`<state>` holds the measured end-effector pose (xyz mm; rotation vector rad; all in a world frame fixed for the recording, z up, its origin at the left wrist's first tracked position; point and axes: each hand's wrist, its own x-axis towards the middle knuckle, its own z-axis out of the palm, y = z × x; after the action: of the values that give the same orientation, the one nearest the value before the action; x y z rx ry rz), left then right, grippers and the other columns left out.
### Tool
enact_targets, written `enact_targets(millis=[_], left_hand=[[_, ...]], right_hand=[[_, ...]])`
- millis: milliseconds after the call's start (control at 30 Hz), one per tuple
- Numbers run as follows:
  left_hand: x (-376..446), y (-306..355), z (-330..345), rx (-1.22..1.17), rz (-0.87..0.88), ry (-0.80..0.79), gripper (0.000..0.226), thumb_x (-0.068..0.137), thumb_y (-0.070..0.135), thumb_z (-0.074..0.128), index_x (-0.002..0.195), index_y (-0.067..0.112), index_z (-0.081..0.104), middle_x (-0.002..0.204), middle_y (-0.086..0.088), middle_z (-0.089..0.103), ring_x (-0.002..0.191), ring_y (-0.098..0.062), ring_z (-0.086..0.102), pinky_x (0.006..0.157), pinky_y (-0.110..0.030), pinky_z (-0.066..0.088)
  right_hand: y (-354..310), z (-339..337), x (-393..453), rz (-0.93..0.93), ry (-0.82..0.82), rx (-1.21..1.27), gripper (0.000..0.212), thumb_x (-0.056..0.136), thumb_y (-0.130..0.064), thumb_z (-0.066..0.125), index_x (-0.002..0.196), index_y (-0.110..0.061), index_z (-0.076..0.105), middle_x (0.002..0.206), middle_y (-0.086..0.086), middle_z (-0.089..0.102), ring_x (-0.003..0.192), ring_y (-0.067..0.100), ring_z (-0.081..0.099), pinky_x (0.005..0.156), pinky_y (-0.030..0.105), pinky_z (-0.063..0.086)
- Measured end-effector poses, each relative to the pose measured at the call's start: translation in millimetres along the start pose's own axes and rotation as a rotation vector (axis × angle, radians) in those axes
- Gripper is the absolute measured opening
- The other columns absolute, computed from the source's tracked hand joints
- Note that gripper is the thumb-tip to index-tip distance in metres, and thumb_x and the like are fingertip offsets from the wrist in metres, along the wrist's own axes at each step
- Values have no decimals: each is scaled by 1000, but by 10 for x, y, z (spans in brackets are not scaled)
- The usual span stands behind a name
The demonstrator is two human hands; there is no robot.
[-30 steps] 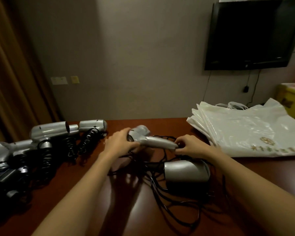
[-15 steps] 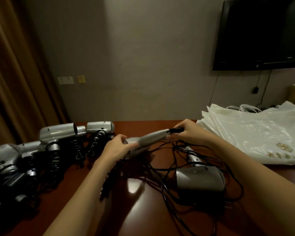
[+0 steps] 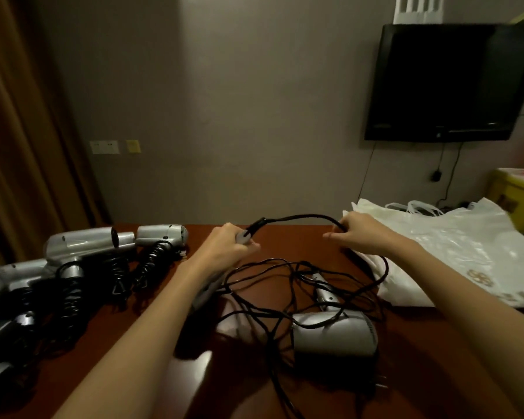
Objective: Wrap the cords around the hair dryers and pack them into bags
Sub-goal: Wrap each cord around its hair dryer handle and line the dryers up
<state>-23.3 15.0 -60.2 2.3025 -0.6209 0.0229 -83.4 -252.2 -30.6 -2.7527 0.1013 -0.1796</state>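
A: "The hair dryer (image 3: 212, 290) being worked on sits in the left hand (image 3: 224, 247), whose grip is curled round the handle end (image 3: 242, 237). Most of its body drops out of sight below the left forearm."

B: "And its cord (image 3: 300, 218)?"

A: "It leaves the handle end and arches rightward above the bench (image 3: 285, 234) to the right hand (image 3: 360, 237), whose fingers pinch it. So the free length lies to the right of the left grip, running roughly side to side."

B: "Which hand is nearer the slack?"

A: "The right one. Below it the cord falls into a loose tangle (image 3: 285, 285) over a second dryer (image 3: 333, 331) lying on the bench."

B: "So the winding would likely fall to the right hand?"

A: "Probably, bringing the cord back left toward the handle, loop upon loop. The snag risk is the tangle dragging that second dryer. The wrapped dryers (image 3: 88, 246) lie far left, the white bags (image 3: 466, 246) far right."
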Motion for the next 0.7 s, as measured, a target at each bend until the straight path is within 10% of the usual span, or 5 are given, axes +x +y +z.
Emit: enact_targets(millis=[133, 233, 467, 600, 700], left_hand=[[-22, -19, -70, 8, -20, -60, 22, 85, 36, 74, 85, 15, 75, 75, 1, 69, 66, -12, 62, 63, -26, 50], [-57, 41, -61, 63, -11, -179, 22, 80, 40, 77, 91, 22, 77, 86, 5, 73, 81, -12, 69, 72, -27, 58], [28, -5, -71, 96, -76, -151, 9, 85, 22, 72, 93, 19, 75, 88, 3, 73, 77, -10, 68, 62, -21, 54], [40, -197, -233, 218, -176, -187, 22, 83, 29, 70, 99, 14, 71, 90, -2, 73, 78, -15, 71, 74, -34, 59], [-37, -315, -362, 294, -245, -174, 23, 84, 29, 68, 99, 12, 68, 88, -8, 72, 81, -24, 70, 78, -42, 58]], right_hand=[[36, -67, -40, 224, -282, 101, 52, 98, -48, 44, 79, -4, 65, 59, 5, 60, 46, 12, 53, 47, 20, 42], [-30, -12, -2, 217, -186, 429, 49, 101, -40, 43, 76, -4, 65, 59, 5, 58, 45, 12, 50, 44, 19, 39], [-283, 340, 144, 122, -159, 327, 27, 94, -35, 59, 91, -8, 65, 64, 0, 62, 47, 6, 55, 44, 17, 42], [-477, 682, 199, 137, -168, 312, 41, 94, -36, 58, 117, -3, 49, 83, 5, 63, 61, 13, 62, 52, 22, 48], [-547, 863, 224, 115, 95, 121, 64, 91, -33, 62, 137, -4, 29, 123, 13, 49, 108, 28, 55, 86, 37, 48]])
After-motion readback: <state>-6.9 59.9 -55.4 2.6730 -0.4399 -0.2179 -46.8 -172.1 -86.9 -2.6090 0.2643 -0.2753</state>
